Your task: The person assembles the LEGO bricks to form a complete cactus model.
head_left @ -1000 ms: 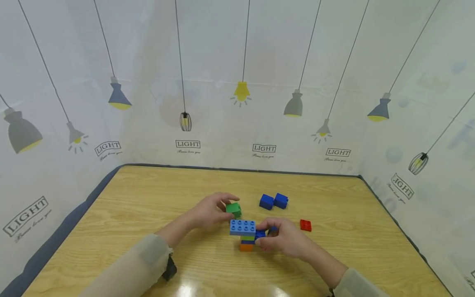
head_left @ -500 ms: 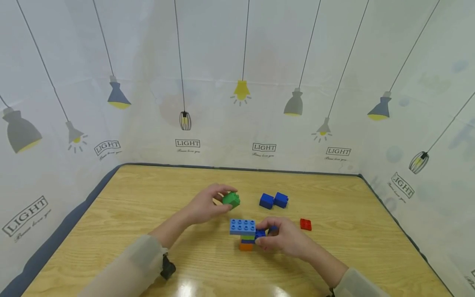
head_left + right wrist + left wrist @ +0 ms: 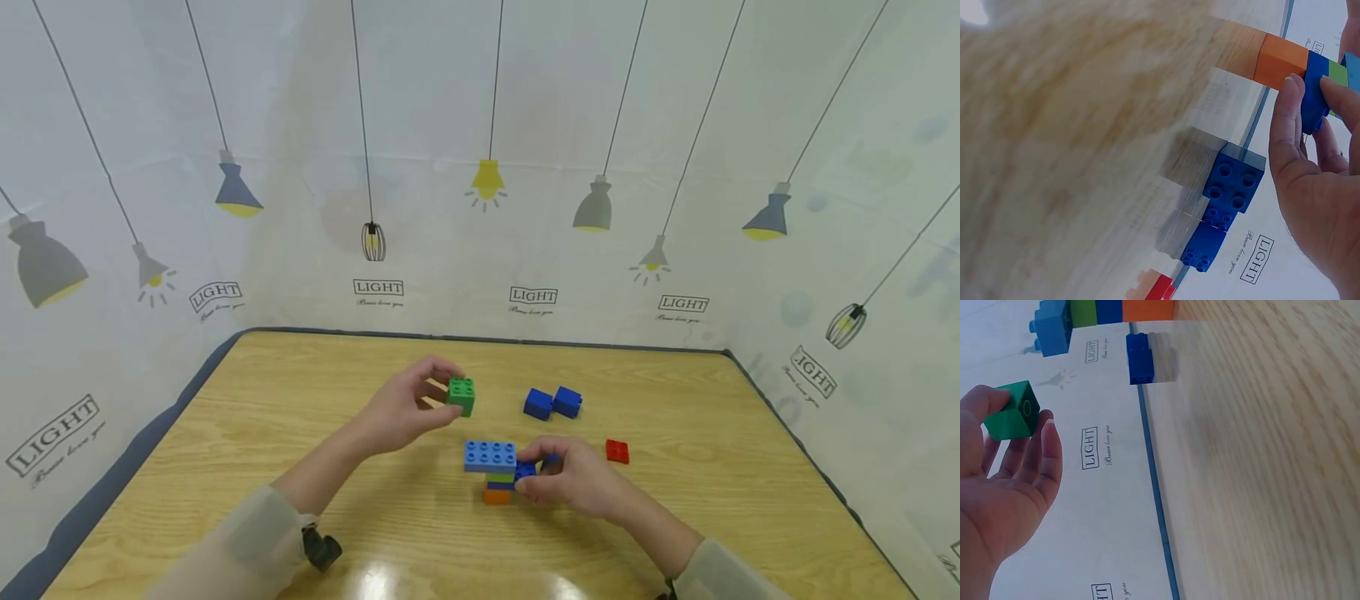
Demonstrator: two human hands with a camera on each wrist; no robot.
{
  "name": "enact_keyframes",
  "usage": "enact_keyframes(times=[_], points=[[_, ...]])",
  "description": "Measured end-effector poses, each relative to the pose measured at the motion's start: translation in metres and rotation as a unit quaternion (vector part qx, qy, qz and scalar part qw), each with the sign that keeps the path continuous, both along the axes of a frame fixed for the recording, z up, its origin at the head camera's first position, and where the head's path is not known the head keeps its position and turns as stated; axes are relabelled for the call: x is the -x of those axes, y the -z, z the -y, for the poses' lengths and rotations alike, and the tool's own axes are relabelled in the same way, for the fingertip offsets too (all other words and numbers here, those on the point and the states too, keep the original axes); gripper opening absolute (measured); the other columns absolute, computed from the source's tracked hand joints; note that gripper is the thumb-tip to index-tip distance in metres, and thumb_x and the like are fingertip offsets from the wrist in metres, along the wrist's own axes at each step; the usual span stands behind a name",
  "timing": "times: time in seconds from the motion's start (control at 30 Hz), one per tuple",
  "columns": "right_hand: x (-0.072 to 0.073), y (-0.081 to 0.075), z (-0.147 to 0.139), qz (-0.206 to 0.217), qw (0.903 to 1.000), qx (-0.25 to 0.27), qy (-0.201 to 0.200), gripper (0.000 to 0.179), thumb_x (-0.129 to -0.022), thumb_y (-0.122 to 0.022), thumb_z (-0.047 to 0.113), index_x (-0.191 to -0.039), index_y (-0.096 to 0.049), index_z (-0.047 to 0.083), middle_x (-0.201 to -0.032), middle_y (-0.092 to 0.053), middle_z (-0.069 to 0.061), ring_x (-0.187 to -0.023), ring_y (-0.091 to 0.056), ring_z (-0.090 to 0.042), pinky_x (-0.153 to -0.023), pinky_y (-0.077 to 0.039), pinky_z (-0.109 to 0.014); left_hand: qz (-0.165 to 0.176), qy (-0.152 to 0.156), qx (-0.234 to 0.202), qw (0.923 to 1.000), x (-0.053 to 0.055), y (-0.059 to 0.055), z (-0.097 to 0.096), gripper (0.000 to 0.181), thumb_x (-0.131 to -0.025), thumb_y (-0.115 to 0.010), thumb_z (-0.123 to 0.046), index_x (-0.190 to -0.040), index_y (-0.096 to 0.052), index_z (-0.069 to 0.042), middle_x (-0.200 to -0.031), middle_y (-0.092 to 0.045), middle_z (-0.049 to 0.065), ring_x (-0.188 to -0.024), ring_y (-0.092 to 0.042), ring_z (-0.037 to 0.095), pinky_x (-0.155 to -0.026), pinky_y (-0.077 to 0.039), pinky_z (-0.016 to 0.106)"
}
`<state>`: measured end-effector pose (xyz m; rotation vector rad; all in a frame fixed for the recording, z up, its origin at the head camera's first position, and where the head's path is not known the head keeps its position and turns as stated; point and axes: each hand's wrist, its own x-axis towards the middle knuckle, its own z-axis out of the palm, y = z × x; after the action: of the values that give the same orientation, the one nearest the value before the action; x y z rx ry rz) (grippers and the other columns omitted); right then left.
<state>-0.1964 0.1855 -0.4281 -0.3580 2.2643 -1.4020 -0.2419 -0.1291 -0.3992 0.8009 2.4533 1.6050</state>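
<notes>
My left hand [image 3: 401, 408] holds a green building brick [image 3: 461, 397] in the air, thumb on one side and fingers on the other; its studs face up in the head view. In front of it stands a small stack with an orange brick [image 3: 497, 497] at the bottom. Above that come a dark blue brick [image 3: 1316, 90], a lime green brick [image 3: 499, 478] and a wider light blue brick [image 3: 490, 456] on top. My right hand [image 3: 585, 479] pinches the dark blue brick, which sticks out to the right, between thumb and fingers.
Two dark blue bricks [image 3: 538, 404] stand together farther back on the wooden table [image 3: 300, 375]. Another blue brick [image 3: 551, 461] shows partly behind my right hand. A flat red brick [image 3: 617, 452] lies to the right. A printed curtain [image 3: 420, 167] surrounds the table.
My left hand has lifted the green brick off the table, away from the stack, and turned it so its studs face up. My right hand stays at the stack.
</notes>
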Motion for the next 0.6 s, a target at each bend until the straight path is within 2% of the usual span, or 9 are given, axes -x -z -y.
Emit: enact_keyframes(times=[0.2,0.37,0.47,0.6], points=[[-0.001,-0.001,0.0,0.005,1.0,0.004,0.001,0.034,-0.097,-0.086,0.019,-0.127,-0.074,0.007,-0.116,-0.075,-0.01,-0.088,-0.07,-0.02,-0.077,-0.067,-0.033,0.016,0.013,-0.022,0.9995,-0.01,-0.01,0.003,0.044,-0.1,-0.078,-0.008,-0.139,-0.058,-0.012,-0.131,-0.065,0.013,-0.112,-0.073,0.026,-0.091,-0.066,0.03],[-0.001,-0.002,0.0,0.003,1.0,0.001,0.003,0.034,-0.097,-0.086,0.02,-0.127,-0.074,0.007,-0.114,-0.075,-0.011,-0.087,-0.071,-0.02,-0.077,-0.067,-0.033,0.022,0.038,0.002,0.999,-0.02,-0.017,0.004,0.052,-0.102,-0.077,-0.011,-0.151,-0.061,-0.02,-0.143,-0.064,0.009,-0.12,-0.072,0.028,-0.096,-0.065,0.031],[-0.002,-0.002,0.0,0.0,1.0,0.002,0.0,0.033,-0.098,-0.085,0.02,-0.127,-0.074,0.007,-0.113,-0.075,-0.011,-0.087,-0.07,-0.02,-0.076,-0.066,-0.032,0.015,0.056,0.015,0.9982,-0.025,-0.017,0.004,0.053,-0.103,-0.077,-0.014,-0.153,-0.063,-0.023,-0.147,-0.064,0.006,-0.124,-0.07,0.028,-0.101,-0.064,0.031],[-0.002,-0.002,0.0,-0.001,1.0,0.007,-0.005,0.033,-0.098,-0.085,0.019,-0.127,-0.074,0.006,-0.112,-0.075,-0.012,-0.087,-0.071,-0.02,-0.076,-0.067,-0.032,0.01,0.065,0.018,0.9977,-0.028,-0.015,0.004,0.052,-0.102,-0.078,-0.015,-0.151,-0.065,-0.024,-0.143,-0.065,0.005,-0.125,-0.068,0.026,-0.104,-0.063,0.03]])
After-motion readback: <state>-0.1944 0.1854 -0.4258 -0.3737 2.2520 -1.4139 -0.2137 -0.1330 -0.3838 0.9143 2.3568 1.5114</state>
